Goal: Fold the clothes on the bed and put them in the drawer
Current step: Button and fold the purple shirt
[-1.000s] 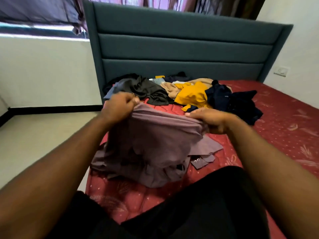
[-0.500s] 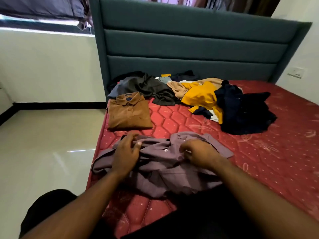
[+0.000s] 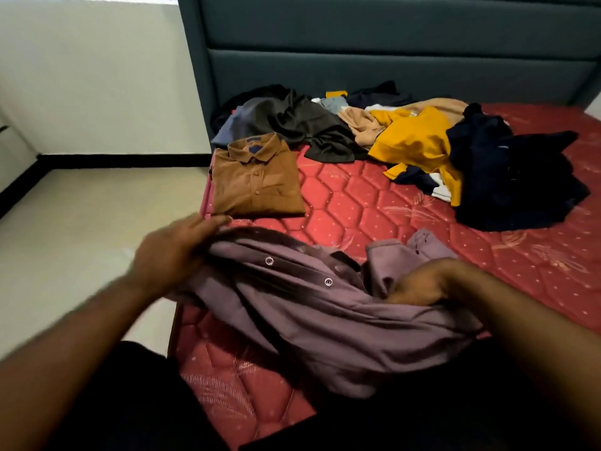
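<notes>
A mauve button-up shirt (image 3: pixel 312 307) lies crumpled on the near part of the red mattress (image 3: pixel 374 203). My left hand (image 3: pixel 172 252), blurred, holds the shirt's left edge, fingers over the cloth. My right hand (image 3: pixel 419 284) grips a bunch of the shirt's fabric near its collar, fingers curled into the cloth. A brown shirt (image 3: pixel 257 180), folded, lies flat behind the mauve one near the mattress's left edge. Unfolded clothes are heaped by the headboard: a dark grey garment (image 3: pixel 299 122), a yellow one (image 3: pixel 413 141), a navy one (image 3: pixel 514 177). No drawer is in view.
The teal padded headboard (image 3: pixel 390 43) closes off the far end of the bed. Pale tiled floor (image 3: pixel 81 229) runs along the bed's left side up to a white wall with a black skirting. My dark-clothed legs fill the bottom of the view.
The mauve shirt has come down from being held up onto the mattress. My view has shifted nearer and left; both hands have spread apart along the shirt, the left one moving outward.
</notes>
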`<state>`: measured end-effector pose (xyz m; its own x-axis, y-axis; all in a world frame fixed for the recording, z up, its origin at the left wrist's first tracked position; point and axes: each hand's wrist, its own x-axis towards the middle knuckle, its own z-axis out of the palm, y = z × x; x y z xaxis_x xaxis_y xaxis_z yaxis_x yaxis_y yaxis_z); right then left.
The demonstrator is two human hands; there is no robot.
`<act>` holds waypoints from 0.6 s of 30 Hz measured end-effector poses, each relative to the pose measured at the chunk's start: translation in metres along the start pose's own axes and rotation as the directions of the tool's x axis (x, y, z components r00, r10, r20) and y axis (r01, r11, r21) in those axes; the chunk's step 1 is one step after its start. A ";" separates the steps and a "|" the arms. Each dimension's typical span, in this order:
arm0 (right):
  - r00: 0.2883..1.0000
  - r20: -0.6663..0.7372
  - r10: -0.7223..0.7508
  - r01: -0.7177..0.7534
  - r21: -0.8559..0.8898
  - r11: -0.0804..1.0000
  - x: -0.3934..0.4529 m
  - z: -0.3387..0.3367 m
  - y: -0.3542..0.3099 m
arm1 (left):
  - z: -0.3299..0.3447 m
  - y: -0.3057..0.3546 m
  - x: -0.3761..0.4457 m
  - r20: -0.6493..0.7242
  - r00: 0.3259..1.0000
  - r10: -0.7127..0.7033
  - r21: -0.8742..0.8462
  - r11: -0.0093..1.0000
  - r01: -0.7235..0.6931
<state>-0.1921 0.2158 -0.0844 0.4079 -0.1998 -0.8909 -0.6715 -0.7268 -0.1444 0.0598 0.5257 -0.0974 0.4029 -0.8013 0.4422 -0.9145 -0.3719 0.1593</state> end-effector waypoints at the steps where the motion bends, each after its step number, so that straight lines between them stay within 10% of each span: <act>1: 0.996 -0.075 -0.038 0.037 -0.007 0.999 -0.004 -0.001 0.000 | -0.011 -0.011 0.004 0.071 0.997 -0.011 0.027 1.000 0.010; 3: 0.976 -0.217 -0.009 -0.013 -0.099 0.995 -0.003 0.000 -0.006 | -0.019 -0.025 0.000 0.408 0.906 -0.112 0.082 0.993 0.085; 6: 0.928 -0.362 0.085 -0.161 -0.183 0.970 0.013 0.019 -0.011 | -0.004 -0.005 -0.029 0.795 0.405 -0.451 0.398 0.893 0.212; 7: 0.888 -0.458 0.046 -0.143 -0.178 0.974 0.013 0.024 -0.013 | 0.001 0.006 -0.031 0.783 0.398 -0.478 0.470 0.874 0.123; 11: 0.444 -0.849 -0.287 0.055 -0.294 0.954 0.030 0.030 -0.024 | 0.014 0.047 -0.008 0.586 0.714 -0.384 0.388 0.906 0.168; 15: 0.594 -0.782 -0.187 0.080 -0.174 0.981 0.059 0.019 -0.011 | 0.046 0.063 0.002 0.402 0.851 -0.338 0.115 0.941 0.320; 18: 0.679 -0.698 -0.230 0.208 -0.118 0.971 0.068 -0.007 0.000 | 0.062 0.044 -0.017 0.293 0.829 -0.476 0.026 0.871 0.491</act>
<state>-0.1598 0.1980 -0.1418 0.8628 -0.4269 -0.2709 -0.4944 -0.8247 -0.2746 0.0146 0.4938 -0.1531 0.7803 -0.6246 0.0317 -0.5974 -0.7295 0.3333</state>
